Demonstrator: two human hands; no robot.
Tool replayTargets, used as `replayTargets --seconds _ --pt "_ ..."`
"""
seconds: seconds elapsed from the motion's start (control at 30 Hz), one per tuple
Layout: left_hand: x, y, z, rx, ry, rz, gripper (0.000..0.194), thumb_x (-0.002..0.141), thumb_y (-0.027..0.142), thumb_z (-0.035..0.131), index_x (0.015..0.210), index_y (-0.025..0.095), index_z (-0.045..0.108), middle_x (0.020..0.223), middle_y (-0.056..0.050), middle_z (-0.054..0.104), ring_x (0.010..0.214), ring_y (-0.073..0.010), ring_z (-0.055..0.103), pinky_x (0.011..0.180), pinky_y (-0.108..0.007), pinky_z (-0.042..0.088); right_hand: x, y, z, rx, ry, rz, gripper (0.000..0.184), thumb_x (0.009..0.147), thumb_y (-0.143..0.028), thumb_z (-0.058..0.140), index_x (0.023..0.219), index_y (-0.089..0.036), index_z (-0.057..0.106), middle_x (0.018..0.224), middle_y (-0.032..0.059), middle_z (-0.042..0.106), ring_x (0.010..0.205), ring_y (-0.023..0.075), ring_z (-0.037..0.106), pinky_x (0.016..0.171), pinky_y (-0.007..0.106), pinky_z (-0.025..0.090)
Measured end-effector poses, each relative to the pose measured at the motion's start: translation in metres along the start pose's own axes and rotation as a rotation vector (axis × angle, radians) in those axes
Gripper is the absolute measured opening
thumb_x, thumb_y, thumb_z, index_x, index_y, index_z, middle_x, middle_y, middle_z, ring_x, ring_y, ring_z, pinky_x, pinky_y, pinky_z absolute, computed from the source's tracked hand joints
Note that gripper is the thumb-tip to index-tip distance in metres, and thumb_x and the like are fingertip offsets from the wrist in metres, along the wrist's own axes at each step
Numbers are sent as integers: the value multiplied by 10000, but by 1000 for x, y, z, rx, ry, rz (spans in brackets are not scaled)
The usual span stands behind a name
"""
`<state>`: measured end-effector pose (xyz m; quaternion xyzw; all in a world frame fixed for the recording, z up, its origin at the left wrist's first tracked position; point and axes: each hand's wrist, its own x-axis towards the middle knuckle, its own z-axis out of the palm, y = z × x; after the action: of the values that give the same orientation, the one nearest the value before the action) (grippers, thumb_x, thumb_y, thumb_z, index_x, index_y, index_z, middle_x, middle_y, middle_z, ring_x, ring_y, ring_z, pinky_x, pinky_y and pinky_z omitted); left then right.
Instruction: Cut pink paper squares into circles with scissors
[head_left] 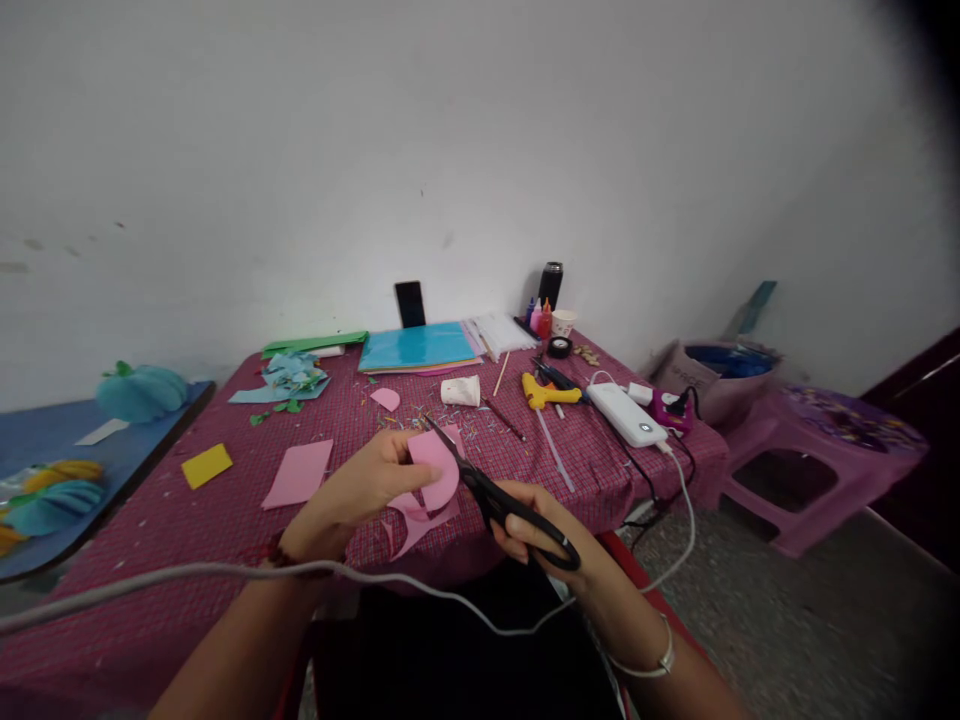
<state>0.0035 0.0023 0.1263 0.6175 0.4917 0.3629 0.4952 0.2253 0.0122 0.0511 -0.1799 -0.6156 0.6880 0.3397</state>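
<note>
My left hand (375, 475) pinches a piece of pink paper (437, 470) with a rounded cut edge. In my right hand (532, 525) are black scissors (517, 508), with fingers in the handle loops. Their blades reach up and left over the paper's upper right edge. Pink offcuts (412, 530) hang or lie just below the held piece; which of them are still joined to it I cannot tell. A pink half-round piece (386, 399) lies beyond my left hand, and a stack of pink rectangles (298, 474) is to its left.
Nearby on the checked tablecloth (247, 500) lie a tipped paper cup (460, 391), small scraps, a pencil (504, 418) and a yellow glue gun (551, 391). A power bank (626, 414) sits right; its white cable (420, 585) crosses over my forearms. Blue sheets (420, 345) lie at the back.
</note>
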Motion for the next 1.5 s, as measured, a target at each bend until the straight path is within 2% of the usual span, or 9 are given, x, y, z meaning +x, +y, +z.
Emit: replayTargets --seconds 0.27,0.47,0.63,0.93,1.1,1.23,1.37,1.5 --pt "2 -1 -4 9 -19 20 150 684 196 632 563 146 559 516 55 498 487 -68 415 516 -200 365 0 -4 -4 -38 -19 -5 499 727 -645 634 757 -154 552 518 -70 385 432 64 294 405 212 206" --pt "1 -1 -6 -33 -64 -18 101 670 198 633 593 138 604 540 34 553 501 -76 454 515 -201 366 1 -12 -10 -53 -58 47 492 718 -603 667 853 -137 584 544 -76 383 433 54 284 391 192 204" --pt "0 -3 -10 -50 -89 -29 104 670 213 638 611 131 615 571 23 576 522 -80 472 524 -203 362 4 -16 -14 -98 -69 51 491 706 -605 681 816 -134 592 557 -66 385 444 55 294 390 195 190" --pt "-1 -5 -15 105 -38 -34 149 684 230 618 589 146 541 509 65 425 476 -64 344 477 -209 266 6 -16 -20 -103 -108 39 474 728 -582 667 851 -128 608 567 -61 398 447 60 300 397 200 207" --pt "-3 -1 -19 153 -83 -54 132 709 225 599 613 144 555 527 56 456 494 -72 377 497 -212 294 6 -24 -20 -156 -128 58 456 744 -581 656 803 -135 580 536 -73 381 435 54 278 396 202 164" --pt "-5 1 -23 157 -114 -50 134 702 214 612 598 139 571 541 42 503 509 -77 413 512 -210 317 8 -27 -22 -215 -150 68 476 756 -579 653 898 -131 583 574 -70 398 459 57 292 418 202 206" --pt "-5 0 -26 198 -166 -84 157 698 247 629 588 139 598 541 22 538 521 -98 461 523 -219 357 17 -28 -24 -256 -246 48 546 715 -629 669 937 -140 571 739 -19 467 603 91 384 515 220 299" --pt "-5 -2 -24 251 -197 -126 212 691 278 633 538 145 573 492 27 493 487 -97 433 485 -220 337 24 -29 -25 -214 -317 72 535 735 -601 676 994 -146 566 773 -20 453 641 98 380 540 224 291"
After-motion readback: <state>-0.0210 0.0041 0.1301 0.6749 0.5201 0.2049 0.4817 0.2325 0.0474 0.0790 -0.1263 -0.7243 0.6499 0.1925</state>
